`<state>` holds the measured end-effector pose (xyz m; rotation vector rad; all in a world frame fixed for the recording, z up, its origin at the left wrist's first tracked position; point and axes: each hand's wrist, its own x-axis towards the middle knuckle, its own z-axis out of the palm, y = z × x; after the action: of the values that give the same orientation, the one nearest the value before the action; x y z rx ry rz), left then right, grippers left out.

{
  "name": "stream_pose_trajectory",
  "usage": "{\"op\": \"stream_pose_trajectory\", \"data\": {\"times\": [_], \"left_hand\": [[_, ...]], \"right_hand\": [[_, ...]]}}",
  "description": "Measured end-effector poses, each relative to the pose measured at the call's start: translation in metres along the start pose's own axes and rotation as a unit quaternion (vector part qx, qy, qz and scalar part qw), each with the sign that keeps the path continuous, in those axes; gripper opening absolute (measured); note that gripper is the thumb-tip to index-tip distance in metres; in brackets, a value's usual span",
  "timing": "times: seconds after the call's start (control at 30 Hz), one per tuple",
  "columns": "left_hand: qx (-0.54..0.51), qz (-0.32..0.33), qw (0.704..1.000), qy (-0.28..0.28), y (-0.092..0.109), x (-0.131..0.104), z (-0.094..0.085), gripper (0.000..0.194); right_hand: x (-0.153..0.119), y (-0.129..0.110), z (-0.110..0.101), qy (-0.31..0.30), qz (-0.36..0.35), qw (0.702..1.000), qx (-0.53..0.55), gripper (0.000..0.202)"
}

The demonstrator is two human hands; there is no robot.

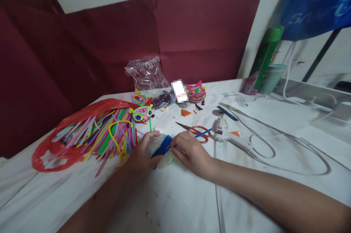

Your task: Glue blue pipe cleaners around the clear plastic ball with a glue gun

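Observation:
My left hand is closed around the side of a translucent, rounded object with a wide blue band across it. The fingers of my right hand pinch at the right edge of that band. A thin blue pipe cleaner sticks out to the right from behind this hand. Its other end is hidden by the fingers. Just beyond my right hand lie scissors with orange handles, and a white glue gun rests to their right.
A red plastic bag of many coloured pipe cleaners spreads at left. Decorated animal heads, one yellow and one pink, stand behind. Grey cable loops at right, near a green cup. Orange scraps lie about.

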<state>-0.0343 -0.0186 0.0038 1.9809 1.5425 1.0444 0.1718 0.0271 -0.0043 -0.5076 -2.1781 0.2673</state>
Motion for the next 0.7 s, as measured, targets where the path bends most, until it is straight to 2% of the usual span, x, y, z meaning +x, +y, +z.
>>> {"op": "stream_pose_trajectory", "data": {"times": [0.1,0.27,0.4,0.57,0.7], "left_hand": [[-0.009,0.001,1.0,0.011,0.0,0.0,0.001,0.059],[-0.111,-0.04,0.993,0.016,-0.006,0.003,-0.001,0.057],[-0.185,-0.084,0.979,0.017,-0.009,0.005,-0.003,0.053],[-0.237,-0.123,0.961,0.071,-0.012,0.007,-0.003,0.045],[-0.244,-0.128,0.957,0.088,-0.016,0.008,-0.006,0.043]], "right_hand": [[0.005,-0.001,-0.009,0.009,-0.076,0.996,-0.046,0.011],[0.011,-0.006,-0.026,0.057,-0.103,0.991,-0.058,0.012],[0.014,-0.007,-0.032,0.075,-0.086,0.993,-0.037,0.012],[0.022,-0.007,-0.043,0.072,-0.061,0.995,-0.025,0.009],[0.03,0.005,-0.067,0.05,0.023,0.996,-0.065,0.009]]}}
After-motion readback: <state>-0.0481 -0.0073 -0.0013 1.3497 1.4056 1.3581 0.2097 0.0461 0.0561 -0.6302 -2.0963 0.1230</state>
